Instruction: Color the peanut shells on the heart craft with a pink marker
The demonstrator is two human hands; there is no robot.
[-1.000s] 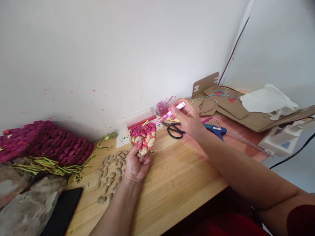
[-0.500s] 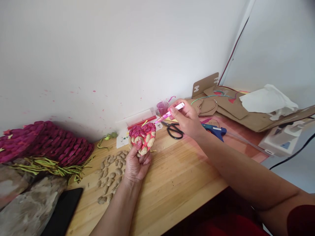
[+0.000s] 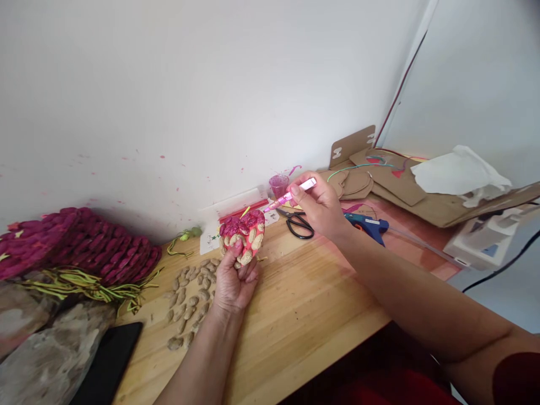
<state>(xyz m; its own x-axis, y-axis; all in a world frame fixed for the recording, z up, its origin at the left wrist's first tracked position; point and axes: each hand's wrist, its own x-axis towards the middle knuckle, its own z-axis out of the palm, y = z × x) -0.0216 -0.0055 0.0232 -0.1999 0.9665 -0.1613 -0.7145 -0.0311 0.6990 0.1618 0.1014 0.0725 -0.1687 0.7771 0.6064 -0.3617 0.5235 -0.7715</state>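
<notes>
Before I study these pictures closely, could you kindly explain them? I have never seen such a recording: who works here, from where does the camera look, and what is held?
There is no machine: these are a person's own two bare hands. One camera, worn on the head, looks forward and down. The left hand holds a peanut-covered piece, its upper part coloured magenta. The right hand holds a slim white-and-pink tool, perhaps a brush, its tip close to that piece; I cannot tell whether they touch. On the wooden table lie loose peanuts, black-handled scissors and a stack of magenta pieces.
</notes>
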